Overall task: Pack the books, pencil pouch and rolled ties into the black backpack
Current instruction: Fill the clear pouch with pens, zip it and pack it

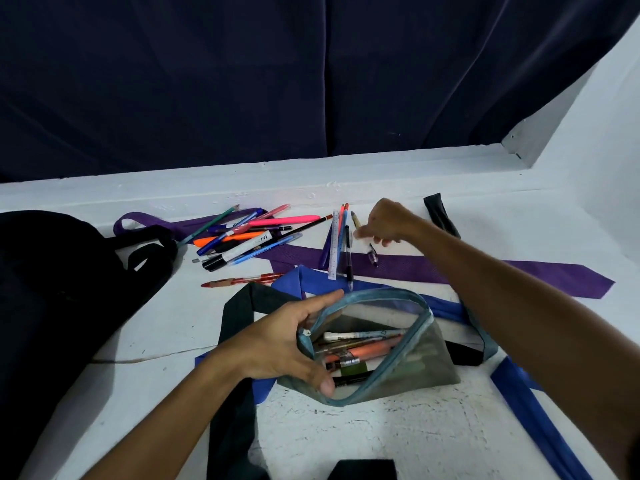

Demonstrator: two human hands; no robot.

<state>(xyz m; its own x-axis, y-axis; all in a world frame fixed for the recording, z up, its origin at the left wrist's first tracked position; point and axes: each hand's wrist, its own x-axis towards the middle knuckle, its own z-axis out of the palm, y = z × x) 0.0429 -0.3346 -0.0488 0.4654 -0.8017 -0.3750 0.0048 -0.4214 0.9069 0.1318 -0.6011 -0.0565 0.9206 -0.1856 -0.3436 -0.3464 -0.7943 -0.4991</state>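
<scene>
A see-through pencil pouch with a blue-grey zip rim lies open near me, with several pens inside. My left hand grips its left end, thumb below and fingers over the rim. My right hand hovers farther back over a small group of pens and a ruler, fingers curled downward; whether it holds anything is unclear. A purple tie, a blue tie and a dark tie lie unrolled across the surface. The black backpack sits at the left.
A pile of loose pens and markers lies at the back centre on the white surface. A dark curtain hangs behind a raised white ledge. A white wall rises at the right.
</scene>
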